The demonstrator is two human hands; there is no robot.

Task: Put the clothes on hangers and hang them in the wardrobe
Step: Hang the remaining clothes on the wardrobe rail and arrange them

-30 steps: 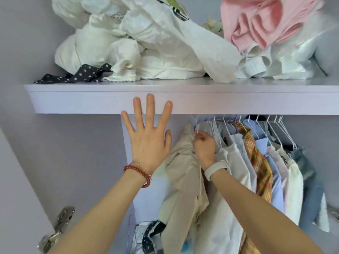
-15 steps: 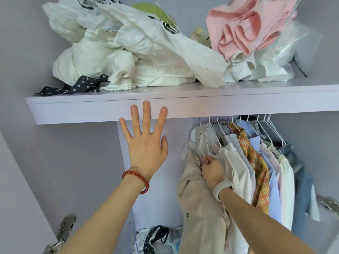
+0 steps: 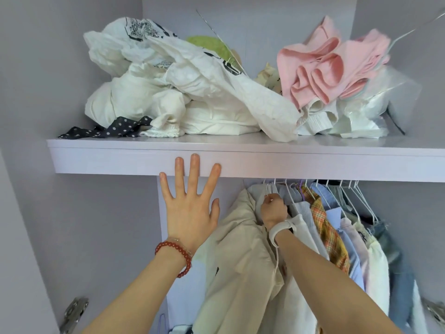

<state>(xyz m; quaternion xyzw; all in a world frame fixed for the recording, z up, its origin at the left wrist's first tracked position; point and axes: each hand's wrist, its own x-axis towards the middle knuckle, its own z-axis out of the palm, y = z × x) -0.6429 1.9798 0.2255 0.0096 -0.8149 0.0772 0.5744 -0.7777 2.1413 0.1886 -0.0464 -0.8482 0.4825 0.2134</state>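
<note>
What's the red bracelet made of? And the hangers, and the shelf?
The bracelet looks like round, glossy beads, maybe glass or polished stone; each bead shines, but the look can't settle which. The hangers seem to be thin wire with a white coating, since the hooks are slim and smooth. The shelf looks like board with a pale lilac laminate, flat-edged and faintly glossy on top.

Two hands (image 3: 190, 213) — one shelf (image 3: 240, 160), two door hinges (image 3: 73, 312).

A heap of crumpled white and pink clothes (image 3: 192, 92) lies on the pale wardrobe shelf (image 3: 265, 160); below it, right of centre, shirts on white wire hangers (image 3: 337, 225) hang side by side.
</note>
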